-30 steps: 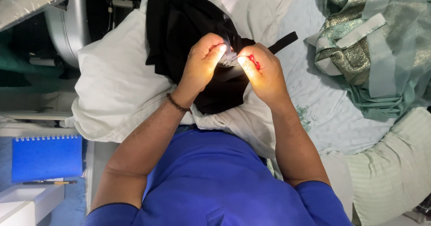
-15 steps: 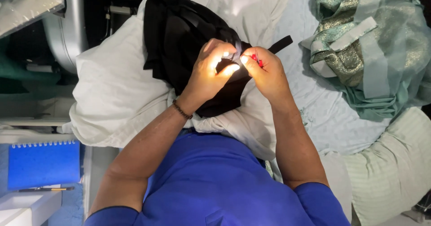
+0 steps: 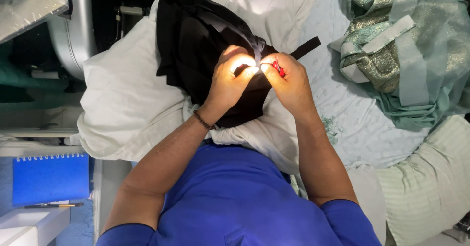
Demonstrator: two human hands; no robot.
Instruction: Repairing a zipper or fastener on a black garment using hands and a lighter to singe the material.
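Compared with half a second earlier, the two hands remain together over the black garment [image 3: 196,45], in almost the same place; the left hand's fingers have curled slightly tighter and the small red tool [image 3: 279,68] shows a little more plainly at the right thumb. The surrounding cloths and the notebook are unchanged.

The black garment is a dark, crumpled fabric lying on a white cloth [image 3: 122,104] in the middle of the scene, with one narrow black strap [image 3: 306,47] running off to the right. A pale seam or edge of the garment is gathered up between the two hands.

Left hand [image 3: 230,79]: palm down, fingers closed in a narrow pinch on the raised fabric edge, a beaded bracelet [image 3: 201,121] at the wrist. Right hand [image 3: 289,82]: fingers curled, thumb and forefinger closed on the small red tool, whose tip meets the fabric beside the left fingertips. Both forearms extend from the near edge, from blue short sleeves [image 3: 235,202].

To the far right lies a heap of pale green fabric [image 3: 406,55] with shiny trim; near right, a striped light cushion [image 3: 431,187]. At near left, a blue spiral notebook [image 3: 49,177] rests with a pen [image 3: 51,206] just below it.
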